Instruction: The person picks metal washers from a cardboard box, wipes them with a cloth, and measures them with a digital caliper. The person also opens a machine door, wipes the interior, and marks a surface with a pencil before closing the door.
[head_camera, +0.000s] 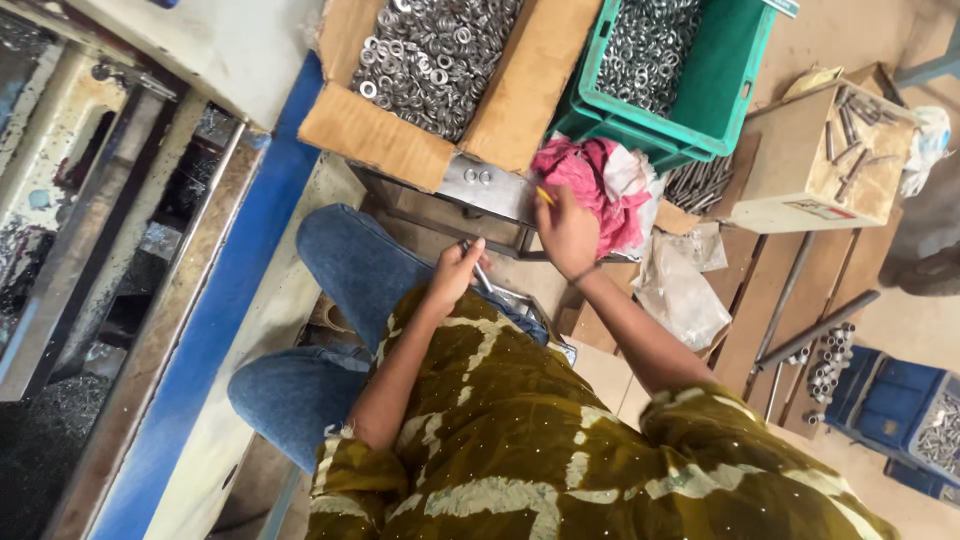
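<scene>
My left hand (452, 270) is closed around a thin metal rod (481, 274), holding it over my lap. My right hand (565, 232) is farther out, resting against a pink and white cloth (600, 185), with a small yellow object (544, 195) pinched at its fingertips. Just beyond both hands is a grey metal plate (490, 188) with two washers (478, 177) lying on it. I wear blue jeans and an olive patterned top.
A cardboard box (375, 135) full of metal washers sits past the plate, and a green crate (725, 90) of washers stands beside it. A small box with bolts (815, 165), long steel rods (815, 330), crumpled plastic bags (680, 290) and blue bins (905, 400) lie to the right. A blue-edged machine frame (215, 310) runs along the left.
</scene>
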